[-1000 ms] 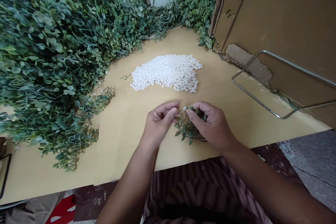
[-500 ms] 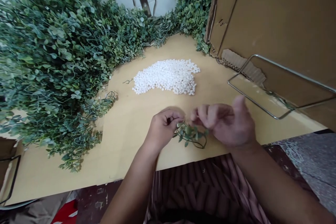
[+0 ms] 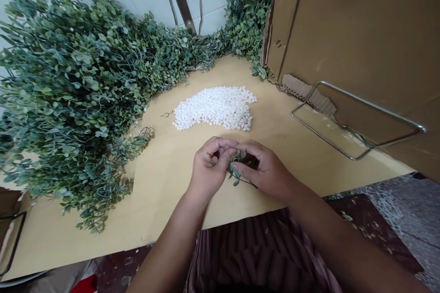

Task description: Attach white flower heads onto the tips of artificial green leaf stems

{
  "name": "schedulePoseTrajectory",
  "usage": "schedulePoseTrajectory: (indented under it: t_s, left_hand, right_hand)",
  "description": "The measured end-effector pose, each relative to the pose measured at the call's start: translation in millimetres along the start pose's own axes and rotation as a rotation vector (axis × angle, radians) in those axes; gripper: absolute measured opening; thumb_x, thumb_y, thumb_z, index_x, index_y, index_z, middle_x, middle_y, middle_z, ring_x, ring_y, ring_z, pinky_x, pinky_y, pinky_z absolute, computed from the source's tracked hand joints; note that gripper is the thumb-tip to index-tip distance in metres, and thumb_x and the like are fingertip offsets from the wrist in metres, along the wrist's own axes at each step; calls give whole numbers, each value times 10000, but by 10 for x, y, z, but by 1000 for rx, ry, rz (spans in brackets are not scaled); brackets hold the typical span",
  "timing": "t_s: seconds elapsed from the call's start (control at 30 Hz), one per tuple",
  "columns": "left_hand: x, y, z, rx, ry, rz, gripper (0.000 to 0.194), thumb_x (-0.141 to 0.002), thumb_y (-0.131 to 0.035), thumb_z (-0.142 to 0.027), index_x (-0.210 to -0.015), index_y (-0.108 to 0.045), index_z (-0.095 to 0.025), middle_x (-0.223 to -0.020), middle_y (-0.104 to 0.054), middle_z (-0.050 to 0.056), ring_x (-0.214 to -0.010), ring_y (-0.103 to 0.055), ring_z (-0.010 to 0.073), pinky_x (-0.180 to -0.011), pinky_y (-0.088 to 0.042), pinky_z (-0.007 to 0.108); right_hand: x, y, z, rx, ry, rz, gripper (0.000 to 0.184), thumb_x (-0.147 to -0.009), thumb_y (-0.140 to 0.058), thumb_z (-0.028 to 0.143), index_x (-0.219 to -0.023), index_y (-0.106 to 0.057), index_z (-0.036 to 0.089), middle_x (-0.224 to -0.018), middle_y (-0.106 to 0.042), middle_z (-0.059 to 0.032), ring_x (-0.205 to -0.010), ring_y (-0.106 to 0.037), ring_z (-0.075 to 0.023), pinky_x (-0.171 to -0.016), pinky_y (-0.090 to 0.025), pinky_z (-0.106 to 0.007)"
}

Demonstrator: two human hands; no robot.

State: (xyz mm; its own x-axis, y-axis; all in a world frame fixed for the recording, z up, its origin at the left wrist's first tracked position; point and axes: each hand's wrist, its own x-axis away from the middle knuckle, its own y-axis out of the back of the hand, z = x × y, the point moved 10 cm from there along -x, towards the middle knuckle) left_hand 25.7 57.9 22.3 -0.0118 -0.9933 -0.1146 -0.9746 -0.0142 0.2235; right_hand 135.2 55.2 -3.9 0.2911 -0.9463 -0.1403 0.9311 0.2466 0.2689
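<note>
A small artificial leaf sprig (image 3: 235,176) is pinched between both hands over the near part of the tabletop. My left hand (image 3: 210,165) has its thumb and fingers closed on the sprig's left end. My right hand (image 3: 266,167) grips it from the other side, thumb against the leaves. Fingers cover much of the sprig, and a thin dark stem shows below them. Just beyond my hands lies a heap of small white plastic beads (image 3: 215,107); whether a bead sits between my fingers is hidden.
A large mass of artificial greenery (image 3: 85,68) fills the left and back. More leaves (image 3: 252,13) stand by the cardboard box (image 3: 360,23) at right. A bent metal wire frame (image 3: 323,135) juts over the tan board (image 3: 165,201). A loose stem bit (image 3: 167,113) lies left of the beads.
My right hand has moved left and closed on the sprig; before, it was apart with its thumb raised. My left hand keeps its pinch. The view has shifted slightly.
</note>
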Motion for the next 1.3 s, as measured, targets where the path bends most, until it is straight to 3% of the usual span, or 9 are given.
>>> schedulePoseTrajectory:
  t_s: [0.2,0.27,0.4,0.6,0.73,0.83,1.0,1.13,1.3]
  left_hand:
    - [-59,-14,-16,-112,-40,75,122,-748,-598,-209,-810,-688,-154,-712,-607,30,-621,-541,116,-580,-443,228]
    - [-197,89,-4,-252,-66,70,139,-765,-581,-228,-799,-694,-153,-739,-638,45,-665,-568,134,-611,-448,242]
    - [-581,410,158,-677,-24,-71,160,-755,-585,-205,-855,-703,-166,-815,-645,49,-690,-565,152,-684,-447,281]
    - [-833,367,292,-980,-38,-49,191,-770,-532,-128,-843,-703,-173,-890,-653,75,-810,-596,200,-725,-435,303]
    - [-745,443,287,-803,-18,-94,121,-754,-565,-184,-786,-681,-173,-849,-672,55,-738,-586,173,-689,-431,289]
    - [-560,480,316,-427,79,-118,90,-716,-607,-219,-755,-663,-161,-735,-669,27,-654,-570,134,-649,-440,260]
    - [-118,122,386,162,296,-16,139,-561,-758,-200,-658,-678,-140,-597,-658,4,-552,-559,89,-572,-457,208]
    - [103,-12,462,318,397,-33,202,-527,-810,-216,-706,-731,-166,-637,-702,11,-580,-590,85,-607,-482,196]
    - [167,-45,515,351,423,25,217,-575,-804,-268,-779,-756,-211,-767,-737,15,-694,-631,93,-714,-493,190]
  right_hand:
    - [19,46,123,165,94,-57,244,-840,-451,298,-797,-632,141,-796,-645,-53,-755,-584,-107,-717,-470,-238]
    - [33,77,143,193,111,-96,230,-834,-461,286,-768,-630,143,-776,-646,-51,-743,-587,-107,-707,-476,-225]
    - [57,163,96,185,77,-192,200,-815,-486,274,-798,-644,151,-816,-672,-46,-756,-617,-105,-720,-490,-209]
    - [62,203,-23,182,-4,-213,198,-801,-497,276,-803,-652,152,-806,-678,-39,-750,-623,-107,-714,-490,-214]
    - [57,215,-6,194,9,-219,206,-803,-502,290,-796,-654,151,-782,-667,-39,-746,-614,-110,-713,-486,-224]
    - [51,211,41,182,40,-225,226,-810,-506,311,-789,-658,145,-770,-663,-41,-733,-610,-101,-699,-483,-211]
    - [55,142,160,228,125,-174,211,-805,-496,257,-720,-648,138,-676,-623,-29,-662,-560,-80,-645,-456,-193]
    - [72,102,212,257,147,-137,220,-793,-477,214,-630,-602,136,-578,-547,-15,-612,-489,-75,-595,-416,-186]
    - [70,79,227,272,156,-117,225,-780,-467,190,-572,-535,140,-544,-519,-7,-613,-451,-74,-592,-380,-185]
